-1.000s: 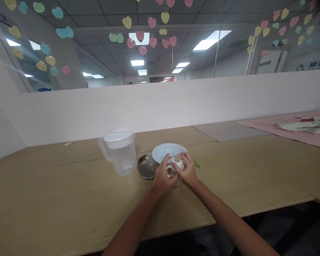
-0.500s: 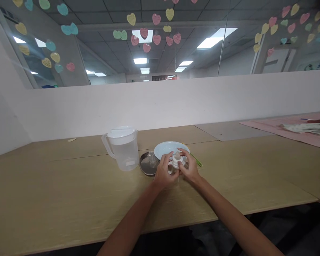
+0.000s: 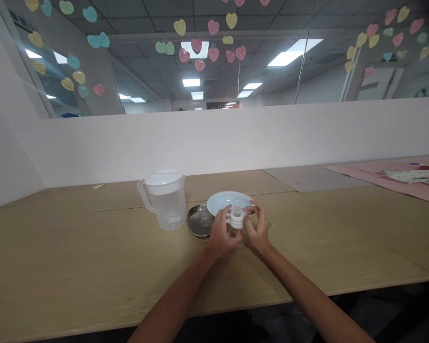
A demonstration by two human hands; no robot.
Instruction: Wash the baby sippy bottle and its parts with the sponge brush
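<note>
A clear baby bottle [image 3: 236, 222] with a white collar and a pale teat stands upright between my hands, low over the table. My left hand [image 3: 222, 232] wraps round its left side, thumb across the front of the clear body. On the other side, my right hand [image 3: 258, 227] has thumb and fingers bent at the collar's right edge, where a white handle seems to be. Behind the bottle is a pale blue bowl [image 3: 223, 197], partly hidden by my hands. To the left, a round metal tray [image 3: 196, 229] carries a clear dome-shaped cap [image 3: 203, 212].
A lidded clear pitcher [image 3: 169, 205] with water stands left of the tray. A small flat wooden piece [image 3: 99, 186] lies at the back left. At far right a pink cloth [image 3: 364, 172] bears pale fabric. The wooden table [image 3: 110, 257] meets a white wall behind.
My right hand has shifted slightly right, its fingers moving off the top of the teat to the collar's side. My left hand keeps its hold. The view has shifted a little.
</note>
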